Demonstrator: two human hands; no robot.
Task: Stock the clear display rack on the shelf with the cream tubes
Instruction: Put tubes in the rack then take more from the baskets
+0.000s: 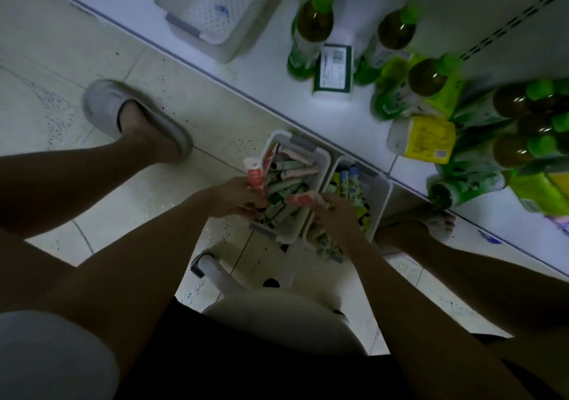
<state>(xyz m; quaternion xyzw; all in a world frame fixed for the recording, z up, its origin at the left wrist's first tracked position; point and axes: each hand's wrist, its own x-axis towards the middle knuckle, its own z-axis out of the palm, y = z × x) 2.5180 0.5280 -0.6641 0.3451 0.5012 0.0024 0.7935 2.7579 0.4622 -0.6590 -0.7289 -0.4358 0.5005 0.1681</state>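
Note:
Two white bins stand on the floor beside the shelf edge. The left bin [320, 156] is full of mixed cream tubes [288, 181] in green, pink and red. The right bin [383, 190] holds patterned tubes [348, 181]. My left hand [237, 198] is at the left bin's near corner, shut on a red and white tube [255, 173] that sticks upward. My right hand [335, 212] reaches between the bins and grips another red and white tube [303, 199] lying across the pile. No clear display rack is in view.
The low white shelf [246, 70] carries an empty perforated white basket [212, 5], green-capped bottles [311, 36], a small boxed item [334, 70] and yellow packs [428, 139]. A slippered foot [132, 116] rests on the tiled floor, and a white stool [277, 316] is under me.

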